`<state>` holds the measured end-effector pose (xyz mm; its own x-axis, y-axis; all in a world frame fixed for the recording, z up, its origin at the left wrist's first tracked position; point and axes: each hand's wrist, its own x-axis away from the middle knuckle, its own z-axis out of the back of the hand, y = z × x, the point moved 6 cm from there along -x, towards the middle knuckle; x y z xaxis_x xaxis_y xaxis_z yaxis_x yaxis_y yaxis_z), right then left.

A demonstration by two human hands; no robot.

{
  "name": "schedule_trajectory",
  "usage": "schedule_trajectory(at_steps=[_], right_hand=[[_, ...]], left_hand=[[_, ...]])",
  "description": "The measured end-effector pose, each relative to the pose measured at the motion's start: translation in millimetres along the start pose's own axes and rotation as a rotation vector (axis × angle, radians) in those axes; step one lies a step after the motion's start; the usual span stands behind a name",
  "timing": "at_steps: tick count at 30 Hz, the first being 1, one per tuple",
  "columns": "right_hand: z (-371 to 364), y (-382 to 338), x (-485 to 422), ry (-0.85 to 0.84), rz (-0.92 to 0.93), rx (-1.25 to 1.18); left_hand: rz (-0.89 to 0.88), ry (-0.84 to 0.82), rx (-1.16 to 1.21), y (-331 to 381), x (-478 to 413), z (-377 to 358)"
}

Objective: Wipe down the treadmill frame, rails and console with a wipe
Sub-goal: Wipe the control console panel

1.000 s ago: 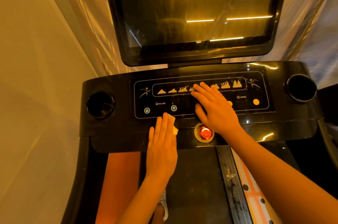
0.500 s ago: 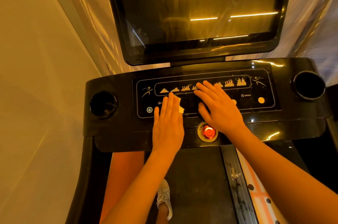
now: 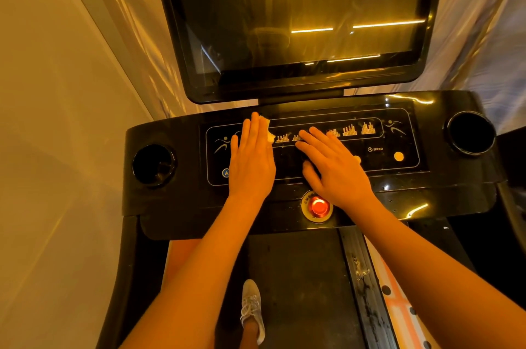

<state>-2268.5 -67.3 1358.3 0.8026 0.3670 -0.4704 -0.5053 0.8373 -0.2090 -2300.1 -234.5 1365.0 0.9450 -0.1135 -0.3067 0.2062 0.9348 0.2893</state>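
Wipe lay on the console panel's upper left, pinned under the left hand; fingers straight, pressing, pointing toward the screen. Right hand rested flat just beside it, fingers spread, holding nothing. Remaining panel judged to lie rightward.

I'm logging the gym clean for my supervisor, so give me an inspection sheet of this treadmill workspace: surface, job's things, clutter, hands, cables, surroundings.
Surface: glossy black console, control panel markings lit.
Job's things: wipe on the panel's upper left, mostly hidden under the left hand; dark screen above, reflecting light strips.
Clutter: nothing seen.
Hands: left hand flat, pressing the wipe; right hand flat on the panel's middle, just above the red stop button.
Cables: nothing seen.
Surroundings: plain wall on the left, pale sheeting on the right, a shoe on the belt below.
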Motion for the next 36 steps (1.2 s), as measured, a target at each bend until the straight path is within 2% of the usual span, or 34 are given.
schedule_trajectory(at_steps=[6, 17, 22, 25, 29, 32, 36], right_hand=[[0, 0, 0, 0.012, 0.003, -0.004], [0, 0, -1, 0.001, 0.004, -0.016], [1, -1, 0, 0.002, -0.002, -0.020], [1, 0, -1, -0.005, -0.004, -0.015], [1, 0, 0, -0.004, -0.002, -0.015], [1, -1, 0, -0.003, -0.006, -0.009], [0, 0, 0, -0.006, -0.007, -0.011]], left_hand=[[0.038, -0.005, -0.007, -8, 82, -14], [0.042, 0.033, -0.033, 2, -34, 6], [0.013, 0.049, 0.011, 0, -9, 3], [0.023, 0.033, -0.039, 0, 24, -5], [-0.046, -0.010, -0.027, -1, -8, 1], [-0.019, -0.012, -0.013, 0, -27, 5], [0.002, 0.014, 0.034, 9, 6, -5]])
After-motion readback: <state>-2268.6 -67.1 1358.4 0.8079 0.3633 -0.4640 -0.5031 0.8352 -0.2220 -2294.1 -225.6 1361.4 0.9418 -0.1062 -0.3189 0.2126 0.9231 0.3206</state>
